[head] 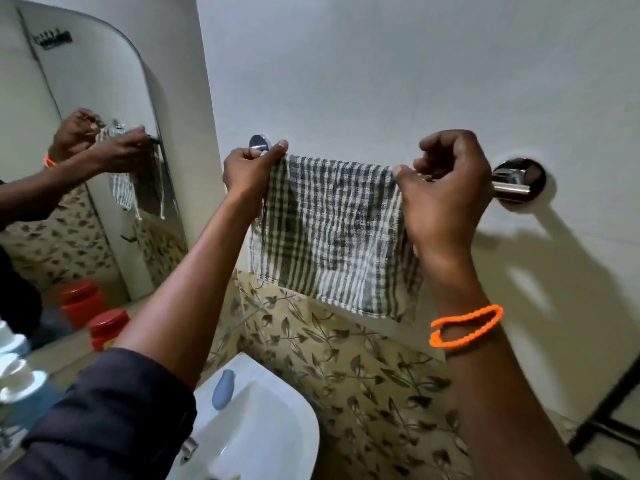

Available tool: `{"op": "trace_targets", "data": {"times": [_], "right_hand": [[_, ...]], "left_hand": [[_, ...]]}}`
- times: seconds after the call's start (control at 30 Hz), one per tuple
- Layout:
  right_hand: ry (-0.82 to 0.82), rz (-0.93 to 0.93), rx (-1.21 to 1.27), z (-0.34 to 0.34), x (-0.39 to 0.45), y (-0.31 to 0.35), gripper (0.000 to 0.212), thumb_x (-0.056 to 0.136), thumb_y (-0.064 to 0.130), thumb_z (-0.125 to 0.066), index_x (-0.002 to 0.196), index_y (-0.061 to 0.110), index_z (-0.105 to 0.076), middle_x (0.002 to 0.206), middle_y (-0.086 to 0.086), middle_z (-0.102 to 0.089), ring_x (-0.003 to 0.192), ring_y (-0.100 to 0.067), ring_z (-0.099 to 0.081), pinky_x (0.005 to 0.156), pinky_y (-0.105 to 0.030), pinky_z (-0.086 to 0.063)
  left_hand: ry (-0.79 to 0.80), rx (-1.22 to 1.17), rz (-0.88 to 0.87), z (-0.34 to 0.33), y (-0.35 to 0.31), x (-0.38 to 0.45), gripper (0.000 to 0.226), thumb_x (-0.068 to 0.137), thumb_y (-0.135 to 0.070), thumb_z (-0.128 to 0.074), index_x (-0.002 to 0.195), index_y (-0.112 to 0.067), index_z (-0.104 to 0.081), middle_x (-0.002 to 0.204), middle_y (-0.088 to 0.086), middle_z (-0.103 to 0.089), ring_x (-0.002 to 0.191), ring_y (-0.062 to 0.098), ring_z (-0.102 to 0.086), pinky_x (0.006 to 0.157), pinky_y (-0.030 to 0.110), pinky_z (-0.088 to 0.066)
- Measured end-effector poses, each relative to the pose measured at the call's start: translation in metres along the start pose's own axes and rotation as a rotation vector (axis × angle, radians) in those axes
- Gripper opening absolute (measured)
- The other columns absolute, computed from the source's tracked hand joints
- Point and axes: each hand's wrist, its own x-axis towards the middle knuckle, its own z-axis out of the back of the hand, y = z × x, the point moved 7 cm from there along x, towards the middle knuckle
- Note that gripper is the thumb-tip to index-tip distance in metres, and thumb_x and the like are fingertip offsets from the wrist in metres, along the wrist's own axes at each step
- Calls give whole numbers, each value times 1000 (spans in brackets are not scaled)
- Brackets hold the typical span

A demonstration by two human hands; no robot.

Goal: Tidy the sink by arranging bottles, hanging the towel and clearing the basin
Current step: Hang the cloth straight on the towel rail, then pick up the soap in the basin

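A grey-and-white checked towel hangs spread over a chrome towel rail on the white wall. My left hand pinches the towel's top left corner beside the rail's left mount. My right hand pinches the top right corner, just left of the right mount. Most of the rail is hidden behind the towel and my hands. Below, the white basin holds a blue-grey bar on its rim. A red-capped bottle stands on the counter at the left.
A mirror covers the left wall and reflects my hands and the towel. White and blue containers crowd the lower left edge. A chrome tap part shows near the basin. Leaf-patterned tiles run below the towel. A dark frame stands at the lower right.
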Motion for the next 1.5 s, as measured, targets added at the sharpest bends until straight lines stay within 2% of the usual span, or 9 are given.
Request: {"op": "trace_targets", "data": {"times": [0.2, 0.33, 0.47, 0.6, 0.73, 0.9, 1.13, 1.33, 1.5], "right_hand": [[-53, -180, 412, 27, 22, -2, 37, 64, -7, -82, 88, 15, -66, 81, -8, -66, 73, -20, -65, 73, -39, -61], [-246, -89, 236, 84, 21, -4, 25, 67, 12, -82, 76, 28, -65, 81, -15, -72, 73, -36, -72, 69, -55, -62], [-231, 138, 66, 70, 9, 19, 9, 77, 14, -76, 81, 17, -68, 74, 2, -70, 67, -7, -69, 67, -30, -60], [83, 259, 55, -14, -35, 20, 12, 85, 14, -74, 81, 16, -64, 79, -5, -68, 71, -21, -65, 66, -38, -55], [491, 378, -118, -126, -127, -9, 6, 90, 18, -70, 88, 12, -67, 88, -8, -67, 83, -28, -64, 75, -41, -53], [862, 579, -322, -226, -261, -58, 16, 95, 27, -62, 86, 15, -67, 89, -12, -68, 90, -37, -66, 78, -45, -51], [1408, 557, -241, -288, -433, -78, 6, 82, 9, -70, 87, 7, -72, 89, -20, -70, 87, -41, -68, 73, -44, -53], [1763, 547, -84, -317, -592, -78, 37, 90, 6, -49, 121, 19, -64, 124, -12, -62, 121, -33, -58, 93, -39, -46], [1887, 526, 66, -349, -691, -72, 66, 89, -1, -49, 149, 26, -48, 156, -9, -46, 142, -31, -42, 115, -39, -40]], "left_hand": [[-21, -59, 29, 7, 3, 8, 46, 64, -40, -97, 65, -20, -56, 78, 7, -65, 71, 20, -58, 67, 33, -49], [-79, -47, 26, 15, 4, 11, 48, 63, -46, -96, 58, -24, -54, 69, -2, -63, 71, 17, -55, 69, 33, -45], [-148, -22, -9, 20, 6, 6, 51, 70, -67, -83, 68, -26, -52, 79, -5, -63, 80, 17, -58, 89, 44, -59], [-283, 36, 64, 50, 47, -16, 56, 89, -72, -59, 84, -16, -59, 91, 6, -68, 85, 26, -63, 92, 51, -58], [-286, 410, -70, 95, 108, -70, 48, 100, -57, -54, 72, -18, -62, 79, 5, -70, 69, 18, -62, 62, 36, -46], [-197, 1040, -237, 167, 175, -143, 25, 100, -34, -56, 102, -14, -70, 106, 15, -69, 95, 37, -65, 76, 46, -55], [-195, 1340, 218, 310, 256, -244, 25, 100, -33, -52, 103, -16, -69, 111, 11, -70, 106, 34, -66, 83, 42, -53], [-186, 1478, 684, 439, 330, -311, 35, 96, -26, -58, 129, -20, -65, 130, 9, -65, 119, 29, -64, 98, 39, -54], [-47, 1361, 707, 495, 400, -320, 73, 87, -39, -74, 153, -27, -45, 138, 6, -59, 130, 26, -56, 106, 37, -46]]}}
